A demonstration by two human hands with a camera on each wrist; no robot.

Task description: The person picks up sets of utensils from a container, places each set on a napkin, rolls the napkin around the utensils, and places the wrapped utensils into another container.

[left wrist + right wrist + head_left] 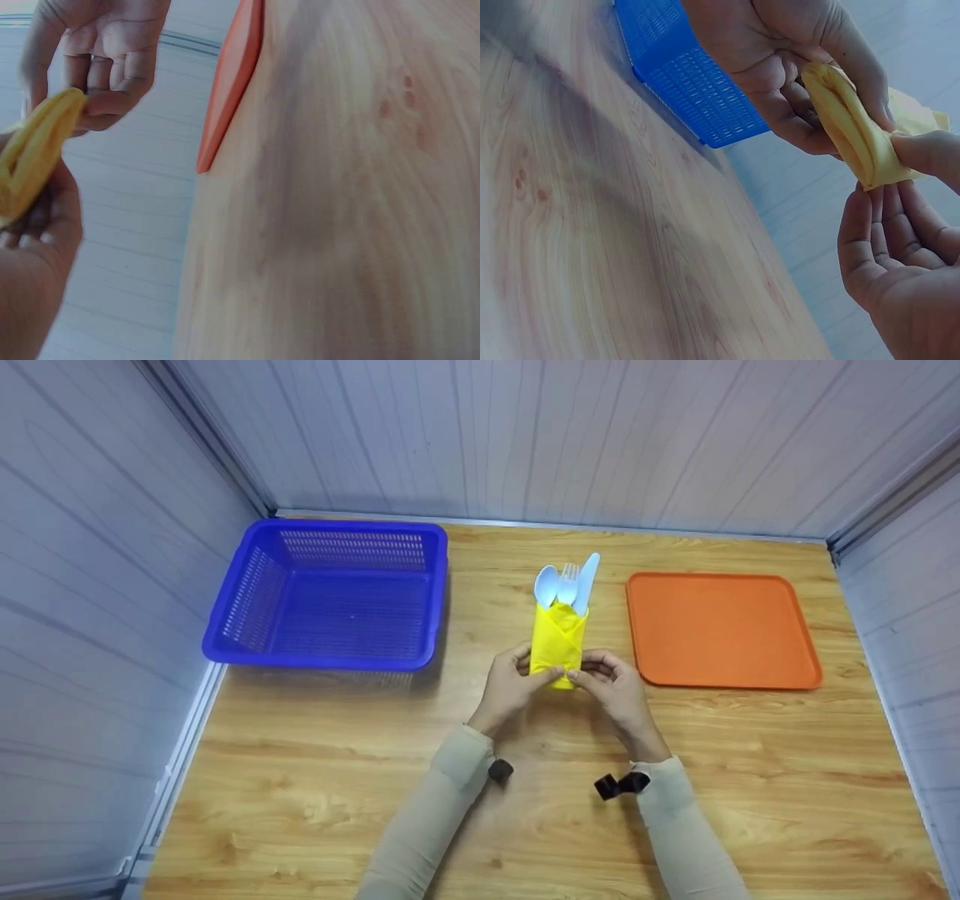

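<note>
Between both hands a folded yellow napkin [556, 641] is held up above the table, wrapped as a pouch. Out of its top stick a pale blue plastic spoon [547, 586], a fork [568, 583] and a knife [586, 583], side by side; their handles are hidden inside. My left hand [511, 684] pinches the lower left of the pouch, thumb in front and fingers behind. At the lower right, my right hand [616, 690] pinches it the same way. The right wrist view shows the folded layers at the bottom end of the napkin [851, 127].
A blue plastic basket [433, 649] with slotted walls stands at the back left of the wooden table [315, 780]. An orange tray [724, 630] lies flat to the right of the hands. Pale panel walls [480, 442] close in the back and both sides.
</note>
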